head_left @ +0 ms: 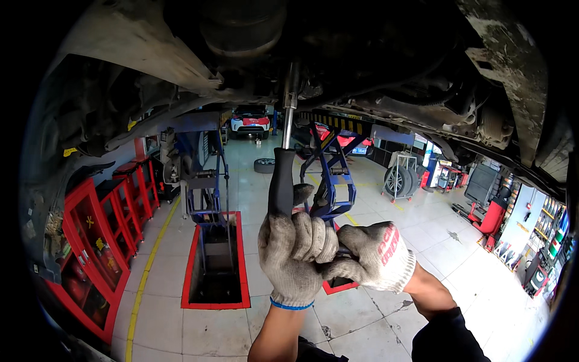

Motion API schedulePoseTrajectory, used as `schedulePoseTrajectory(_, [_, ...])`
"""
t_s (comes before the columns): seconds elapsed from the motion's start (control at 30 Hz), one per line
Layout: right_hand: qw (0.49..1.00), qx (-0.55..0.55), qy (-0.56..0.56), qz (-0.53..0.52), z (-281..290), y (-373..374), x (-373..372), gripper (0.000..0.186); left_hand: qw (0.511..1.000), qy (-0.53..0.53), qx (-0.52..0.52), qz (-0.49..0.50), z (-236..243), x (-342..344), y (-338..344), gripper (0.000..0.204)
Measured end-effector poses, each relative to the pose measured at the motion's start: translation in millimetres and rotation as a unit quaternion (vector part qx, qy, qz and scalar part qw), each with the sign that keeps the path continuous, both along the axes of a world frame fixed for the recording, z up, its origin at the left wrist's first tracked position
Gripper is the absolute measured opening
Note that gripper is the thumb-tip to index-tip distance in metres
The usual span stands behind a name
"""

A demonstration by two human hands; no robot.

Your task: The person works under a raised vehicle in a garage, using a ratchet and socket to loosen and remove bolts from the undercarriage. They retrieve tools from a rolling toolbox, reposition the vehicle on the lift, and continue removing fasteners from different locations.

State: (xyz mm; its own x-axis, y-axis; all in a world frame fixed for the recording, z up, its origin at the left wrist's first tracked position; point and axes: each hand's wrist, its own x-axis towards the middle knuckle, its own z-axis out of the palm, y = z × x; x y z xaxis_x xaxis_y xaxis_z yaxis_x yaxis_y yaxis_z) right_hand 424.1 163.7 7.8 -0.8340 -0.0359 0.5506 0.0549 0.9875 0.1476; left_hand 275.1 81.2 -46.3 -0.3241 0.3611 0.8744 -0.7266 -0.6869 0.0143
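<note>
We are under a lifted car, and its dark underside point(386, 111) hangs right over us. A long tool point(288, 133) points up in front of us, with its metal end up at the car's dark parts. We cannot tell just what that end touches, because it is too dark up there.

Our left hand point(292, 259) is curled tight around the low part of the black handle point(281, 181). That part is thick, so we think it is easy to hold there, and the thin metal rod can reach up where fingers may not fit. Our right hand point(377, 253) is bent right beside it, touching the left hand's fingers, maybe to help keep it steady. We cannot tell if the right hand pinches anything. Both hands wear knit gloves, likely to keep grease off and stop slipping.

Blue lift legs point(208, 181) stand in front of us, and a red rim point(216, 304) goes around the pit below them, maybe so we all see the edge. Red cabinets point(90, 241) stand along the left side, out of our way.
</note>
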Motion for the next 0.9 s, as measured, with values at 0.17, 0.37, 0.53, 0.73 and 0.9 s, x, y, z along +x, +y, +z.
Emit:
schedulePoseTrajectory(0.17, [0.923,-0.193,0.212,0.256,-2.1,-59.9,9.8,0.033,0.973,-0.035,-0.177,0.141,23.1,22.5,-29.4,0.069])
schedulePoseTrajectory(0.37, [0.839,-0.152,0.488,0.185,-26.3,-67.4,-67.5,0.033,0.847,0.106,-0.327,0.406,44.8,-8.2,-41.0,0.028])
schedulePoseTrajectory(0.53, [0.432,-0.75,0.228,0.446,-41.4,-75.2,-84.5,0.046,0.73,0.329,-0.396,0.45,71.1,-26.2,-67.0,0.039])
schedulePoseTrajectory(0.73, [0.786,-0.321,0.513,0.126,-53.3,-90.4,-120.6,0.046,0.548,0.357,-0.38,0.654,113.9,-15.1,-69.1,0.04])
schedulePoseTrajectory(0.9, [0.224,-0.813,0.029,0.537,-42.8,-87.8,-96.4,0.057,0.731,0.379,-0.381,0.421,126.5,-25.5,-98.7,0.042])
